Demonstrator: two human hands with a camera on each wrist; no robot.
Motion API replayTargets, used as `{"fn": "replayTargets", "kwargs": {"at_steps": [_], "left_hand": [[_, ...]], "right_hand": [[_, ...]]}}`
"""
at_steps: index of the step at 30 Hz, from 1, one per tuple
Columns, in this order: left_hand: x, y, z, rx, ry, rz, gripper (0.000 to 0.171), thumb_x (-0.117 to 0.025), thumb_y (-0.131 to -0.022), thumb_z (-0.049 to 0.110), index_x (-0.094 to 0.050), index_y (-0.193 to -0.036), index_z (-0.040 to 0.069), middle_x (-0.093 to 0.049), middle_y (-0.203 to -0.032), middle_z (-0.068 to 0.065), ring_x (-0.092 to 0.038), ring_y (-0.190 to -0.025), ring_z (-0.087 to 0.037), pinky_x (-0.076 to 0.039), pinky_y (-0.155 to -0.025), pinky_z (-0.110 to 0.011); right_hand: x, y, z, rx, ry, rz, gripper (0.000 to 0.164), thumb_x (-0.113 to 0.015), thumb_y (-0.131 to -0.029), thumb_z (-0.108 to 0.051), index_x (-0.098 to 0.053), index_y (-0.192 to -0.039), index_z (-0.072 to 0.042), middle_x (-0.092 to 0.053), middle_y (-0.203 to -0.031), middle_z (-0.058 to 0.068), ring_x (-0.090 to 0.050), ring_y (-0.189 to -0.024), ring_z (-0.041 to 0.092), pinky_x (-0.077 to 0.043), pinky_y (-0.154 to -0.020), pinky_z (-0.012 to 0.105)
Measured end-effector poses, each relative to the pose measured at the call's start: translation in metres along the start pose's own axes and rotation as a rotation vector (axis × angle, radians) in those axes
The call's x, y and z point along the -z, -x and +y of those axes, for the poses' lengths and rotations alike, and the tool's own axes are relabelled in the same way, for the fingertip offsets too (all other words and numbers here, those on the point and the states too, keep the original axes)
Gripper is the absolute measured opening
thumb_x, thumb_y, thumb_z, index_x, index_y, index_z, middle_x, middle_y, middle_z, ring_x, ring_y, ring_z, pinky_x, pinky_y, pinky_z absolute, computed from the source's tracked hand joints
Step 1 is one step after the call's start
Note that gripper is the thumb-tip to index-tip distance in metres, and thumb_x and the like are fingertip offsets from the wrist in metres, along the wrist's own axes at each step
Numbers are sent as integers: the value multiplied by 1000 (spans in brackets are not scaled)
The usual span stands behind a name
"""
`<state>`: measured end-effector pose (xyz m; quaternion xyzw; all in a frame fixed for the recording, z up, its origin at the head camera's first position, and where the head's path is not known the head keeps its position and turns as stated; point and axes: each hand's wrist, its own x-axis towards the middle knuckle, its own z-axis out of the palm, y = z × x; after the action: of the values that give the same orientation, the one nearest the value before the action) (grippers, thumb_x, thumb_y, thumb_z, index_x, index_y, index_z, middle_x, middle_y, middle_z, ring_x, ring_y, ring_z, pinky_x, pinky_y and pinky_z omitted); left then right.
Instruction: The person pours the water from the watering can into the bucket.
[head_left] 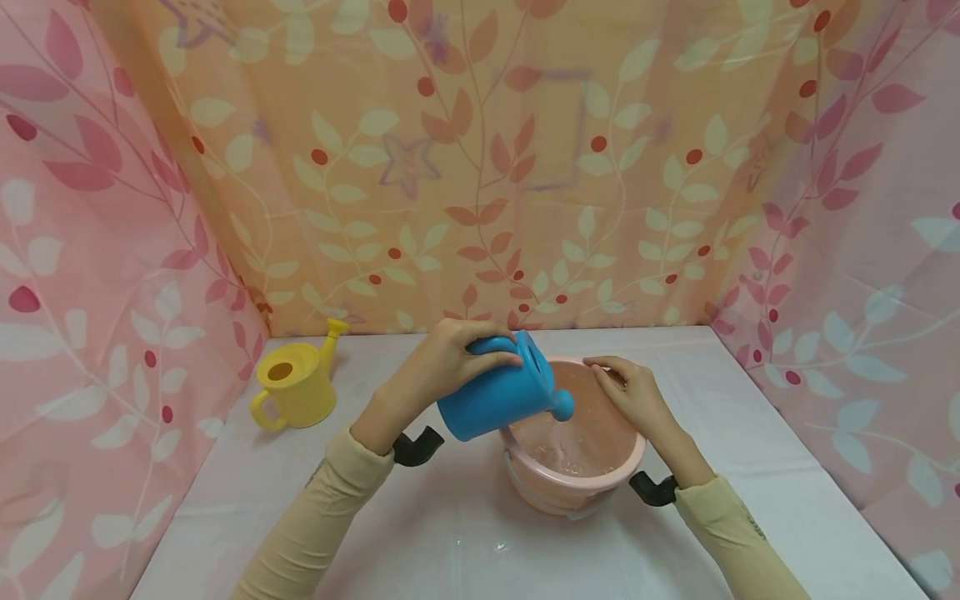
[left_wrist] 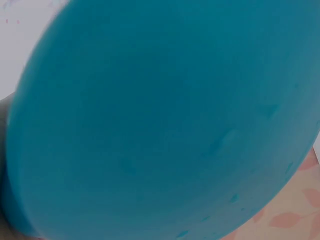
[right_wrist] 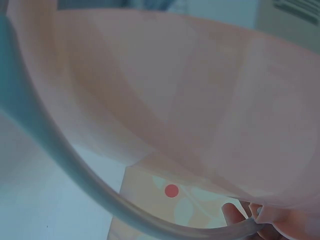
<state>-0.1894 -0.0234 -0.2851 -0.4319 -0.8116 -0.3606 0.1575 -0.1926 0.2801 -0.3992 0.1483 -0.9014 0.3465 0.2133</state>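
Note:
A blue toy watering can (head_left: 495,400) is tilted over the left side of a pink bucket (head_left: 592,482), its round spout head pointing down into it. My left hand (head_left: 442,358) grips the can by its handle at the top. Ripples and splashes show on the water in the bucket, below the spout. At the far right rim, my right hand (head_left: 637,396) holds the bucket with bent fingers. The can's blue body (left_wrist: 165,120) fills most of the left wrist view. In the right wrist view, fingertips (right_wrist: 232,214) show beside the joint of the bucket's grey handle (right_wrist: 90,180).
A yellow toy watering can (head_left: 303,392) stands upright at the back left of the white-covered table (head_left: 420,533). Water drops lie on the cover in front of the bucket. Leaf-patterned curtains (head_left: 480,167) enclose the back and both sides.

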Motion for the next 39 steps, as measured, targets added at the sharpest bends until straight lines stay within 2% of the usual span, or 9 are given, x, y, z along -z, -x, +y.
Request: {"fn": "replayTargets", "kwargs": {"at_steps": [7, 15, 23, 39], "left_hand": [[2, -2, 2, -2, -10, -23, 26, -74, -78, 27, -70, -100, 14, -70, -88, 0, -67, -79, -12, -55, -76, -31], [4, -4, 4, 5, -33, -55, 29, -72, -79, 30, -70, -101, 13, -70, -88, -1, -67, -78, -13, -55, -74, -29], [6, -6, 7, 17, -52, -74, 31, -72, -79, 32, -70, -103, 13, -70, -89, 0, -67, -78, -13, -55, -73, -28], [9, -9, 7, -24, -100, -104, 29, -72, -79, 33, -69, -102, 15, -70, -89, 1, -66, -77, -14, -54, -71, -28]], "right_hand": [[0, 0, 0, -32, -7, -15, 21, -60, -91, -15, -67, -110, -9, -68, -106, 8, -67, -90, 22, -54, -72, 39], [0, 0, 0, -16, -4, -1, 20, -60, -91, -14, -67, -109, -8, -68, -105, 9, -67, -89, 23, -55, -71, 37], [-1, 0, 0, -16, -16, -1, 20, -61, -90, -12, -67, -109, -7, -68, -104, 11, -67, -89, 26, -54, -72, 41], [1, 0, 0, -35, -18, -14, 22, -61, -90, -14, -67, -110, -7, -67, -106, 12, -66, -91, 27, -54, -74, 43]]}}
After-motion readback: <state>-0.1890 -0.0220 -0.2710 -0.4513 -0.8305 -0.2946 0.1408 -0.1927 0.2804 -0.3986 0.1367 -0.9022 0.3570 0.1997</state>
